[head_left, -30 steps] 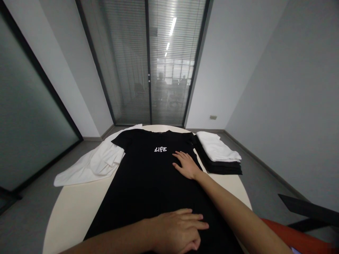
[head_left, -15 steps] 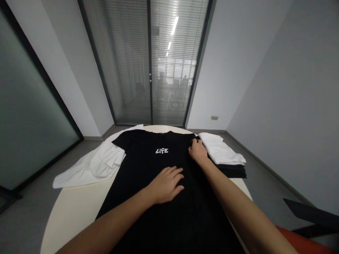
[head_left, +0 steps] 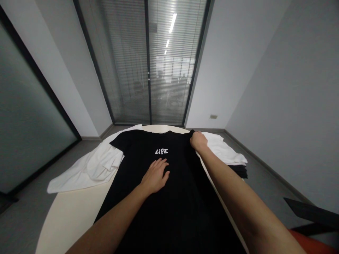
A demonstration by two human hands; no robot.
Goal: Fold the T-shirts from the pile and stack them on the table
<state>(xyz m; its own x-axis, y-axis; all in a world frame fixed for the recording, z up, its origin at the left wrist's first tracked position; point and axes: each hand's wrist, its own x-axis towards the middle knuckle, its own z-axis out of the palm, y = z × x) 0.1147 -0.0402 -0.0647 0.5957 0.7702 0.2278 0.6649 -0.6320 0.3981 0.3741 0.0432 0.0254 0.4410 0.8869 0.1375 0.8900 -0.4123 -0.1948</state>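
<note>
The left hand (head_left: 155, 175) lies flat, palm down, fingers extended and slightly spread, on the chest area of the black T-shirt (head_left: 164, 197), just below the white lettering (head_left: 161, 151) that reads "LiFE". The right hand (head_left: 198, 140) is closed on the fabric at the shirt's right shoulder, near the sleeve edge; the fingers are curled around a gathered fold of black cloth. The black T-shirt is spread front side up along the middle of the round cream table (head_left: 71, 211), collar toward the far edge, hem toward the person. To the left of the shirt, a loose white garment (head_left: 87, 167) lies crumpled and hangs over the table edge. To the right, just beside the right hand, a folded white shirt (head_left: 224, 151) sits on top of a stack of folded black garments (head_left: 239, 170). Beyond the table stands a glass partition with closed blinds (head_left: 148, 70). No other readable writing shows on the garments.
</note>
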